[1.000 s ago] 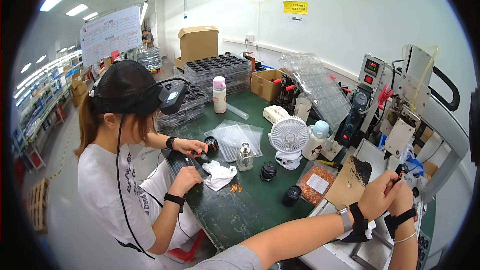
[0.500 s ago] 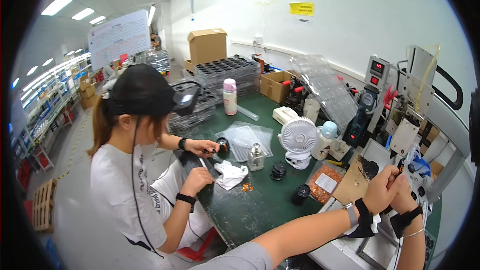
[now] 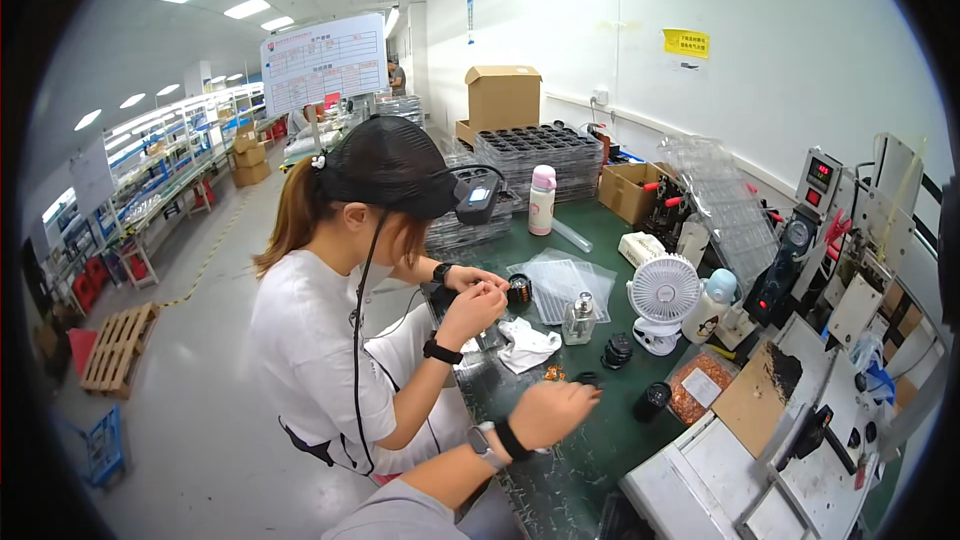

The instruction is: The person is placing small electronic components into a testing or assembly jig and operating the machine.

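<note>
My left hand (image 3: 552, 414) reaches in from the lower edge over the green table (image 3: 560, 455), with a watch and a black band at its wrist. Its fingers are curled together at a black round part (image 3: 588, 379), which they seem to grip; the back of the hand hides most of the grasp. Small orange pieces (image 3: 555, 373) lie just beyond the knuckles. Nearby stand a stack of black round parts (image 3: 618, 350) and a black cylindrical part (image 3: 653, 399). My right hand is out of view.
A co-worker (image 3: 350, 330) sits at left, both hands together near a white cloth (image 3: 528, 345). Around them are a glass bottle (image 3: 579, 321), a white fan (image 3: 663, 298), a bag of orange pieces (image 3: 697, 384) and a press machine (image 3: 850, 310) with a black handle (image 3: 808, 432).
My left hand has left the machine at right and come across to the table near the orange pieces. My right hand has gone out of view. The view has turned left.
</note>
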Tool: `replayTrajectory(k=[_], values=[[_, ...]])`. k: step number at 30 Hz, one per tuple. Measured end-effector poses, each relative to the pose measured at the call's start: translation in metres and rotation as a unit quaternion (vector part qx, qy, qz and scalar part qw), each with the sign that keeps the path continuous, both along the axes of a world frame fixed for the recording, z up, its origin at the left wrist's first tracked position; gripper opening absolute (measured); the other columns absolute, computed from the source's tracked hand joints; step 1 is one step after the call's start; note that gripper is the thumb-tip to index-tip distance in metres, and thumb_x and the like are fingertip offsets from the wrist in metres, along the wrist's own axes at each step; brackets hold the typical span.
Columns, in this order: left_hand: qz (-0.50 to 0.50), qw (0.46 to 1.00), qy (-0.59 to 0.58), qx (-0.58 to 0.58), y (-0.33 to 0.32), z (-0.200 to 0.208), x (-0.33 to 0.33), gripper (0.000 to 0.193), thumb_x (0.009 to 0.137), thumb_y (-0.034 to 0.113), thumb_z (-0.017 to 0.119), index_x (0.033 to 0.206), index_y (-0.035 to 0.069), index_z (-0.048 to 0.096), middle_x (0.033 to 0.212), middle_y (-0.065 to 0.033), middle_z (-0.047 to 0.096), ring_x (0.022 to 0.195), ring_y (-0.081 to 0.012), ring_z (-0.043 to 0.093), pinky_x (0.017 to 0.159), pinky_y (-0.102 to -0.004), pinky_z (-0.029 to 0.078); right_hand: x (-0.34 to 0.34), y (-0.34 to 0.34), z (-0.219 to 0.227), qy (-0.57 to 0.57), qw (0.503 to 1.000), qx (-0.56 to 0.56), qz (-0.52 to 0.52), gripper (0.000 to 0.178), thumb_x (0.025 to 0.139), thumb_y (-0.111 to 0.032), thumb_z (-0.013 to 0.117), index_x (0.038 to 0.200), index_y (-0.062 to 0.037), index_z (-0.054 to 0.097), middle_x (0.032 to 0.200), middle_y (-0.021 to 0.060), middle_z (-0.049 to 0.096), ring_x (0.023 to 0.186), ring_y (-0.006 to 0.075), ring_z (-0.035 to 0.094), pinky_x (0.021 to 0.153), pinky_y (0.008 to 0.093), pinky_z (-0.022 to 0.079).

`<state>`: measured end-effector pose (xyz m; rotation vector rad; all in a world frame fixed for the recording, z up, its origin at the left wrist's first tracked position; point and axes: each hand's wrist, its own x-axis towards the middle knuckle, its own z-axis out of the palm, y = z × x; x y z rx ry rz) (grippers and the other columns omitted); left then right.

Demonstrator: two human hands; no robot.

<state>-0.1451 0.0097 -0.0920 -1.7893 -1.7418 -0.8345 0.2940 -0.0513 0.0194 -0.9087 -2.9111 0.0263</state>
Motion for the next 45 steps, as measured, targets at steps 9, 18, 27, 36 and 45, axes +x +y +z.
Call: replayTrajectory(k=[9,18,27,36,45], values=[[0.024,0.966,-0.051,-0.250,0.006,-0.028,-0.008,0.025,0.077,0.028,0.060,0.079,0.005,0.054,0.069,-0.0106,0.058,0.067,-0.0288,0.060,0.057,-0.0380,0.047,-0.020,-0.035,-0.106,0.022,0.931,0.129,-0.341,0.079,0.073,-0.037,0.062,0.135,-0.0028,0.027,0.135,0.0190,0.032,0.126,0.0358,0.027,0.102,0.0538,0.016],[-0.307,0.933,-0.176,-0.063,-0.001,0.118,0.125,0.014,0.074,0.015,0.066,0.081,0.004,0.062,0.065,-0.0080,0.058,0.056,-0.0195,0.058,0.051,-0.0282,0.045,-0.040,-0.024,-0.103,0.107,0.913,0.136,-0.369,0.061,0.074,-0.031,0.064,0.123,-0.0025,0.040,0.129,0.0186,0.038,0.124,0.0376,0.029,0.100,0.0564,0.018],[-0.168,0.985,-0.011,-0.040,0.146,0.122,0.232,0.017,0.073,0.023,0.060,0.076,0.007,0.056,0.068,-0.0069,0.057,0.065,-0.0253,0.060,0.053,-0.0340,0.048,-0.038,-0.024,-0.129,0.140,0.893,0.163,-0.396,0.072,0.068,-0.031,0.068,0.125,-0.0034,0.034,0.135,0.0195,0.029,0.127,0.0423,0.019,0.099,0.0610,0.010],[-0.132,0.922,0.029,-0.364,0.164,0.093,0.238,0.076,0.067,0.041,0.065,0.128,0.005,0.036,0.126,-0.0124,0.042,0.117,-0.0353,0.042,0.079,-0.0721,0.033,-0.037,-0.021,-0.143,0.134,0.893,0.181,-0.390,0.070,0.069,-0.031,0.068,0.123,-0.0035,0.034,0.133,0.0193,0.030,0.125,0.0432,0.019,0.098,0.0616,0.007],[-0.189,0.885,0.047,-0.422,0.193,0.089,0.225,0.080,0.062,0.044,0.067,0.124,0.002,0.041,0.128,-0.0178,0.040,0.119,-0.0362,0.038,0.097,-0.0453,0.034,-0.040,-0.014,-0.151,0.152,0.873,0.224,-0.405,0.068,0.066,-0.030,0.070,0.120,-0.0052,0.036,0.131,0.0186,0.032,0.124,0.0416,0.020,0.099,0.0598,0.008]])
